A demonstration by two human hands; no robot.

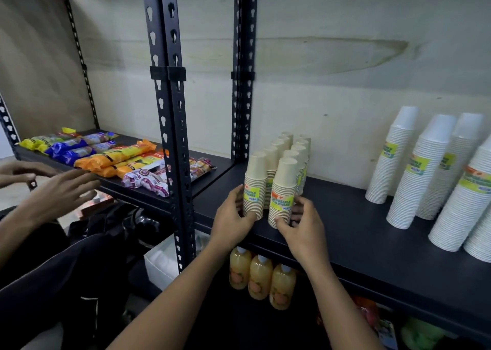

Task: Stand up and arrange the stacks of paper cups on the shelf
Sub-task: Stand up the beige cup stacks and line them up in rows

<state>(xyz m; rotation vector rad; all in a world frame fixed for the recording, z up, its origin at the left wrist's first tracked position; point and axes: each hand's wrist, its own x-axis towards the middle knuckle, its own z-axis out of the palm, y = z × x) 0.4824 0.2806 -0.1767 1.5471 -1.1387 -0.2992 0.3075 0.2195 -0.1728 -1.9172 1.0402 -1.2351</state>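
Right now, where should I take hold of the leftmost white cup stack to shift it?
Probably low, around the wide bottom rims of the white cup stack, coming from its left, where the shelf is bare. It is tall, upside down and narrows upward, with another white stack close on its right.

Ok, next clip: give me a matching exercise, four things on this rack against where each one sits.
Things:
1. beige cup stacks
2. white cup stacks
3. juice bottles
4. snack packets

Places:
A. on the left bay
B. under the black shelf
C. right end of the black shelf
D. front ones held by the left hand and right hand

Pairs: 1-D, 2-C, 3-B, 4-A
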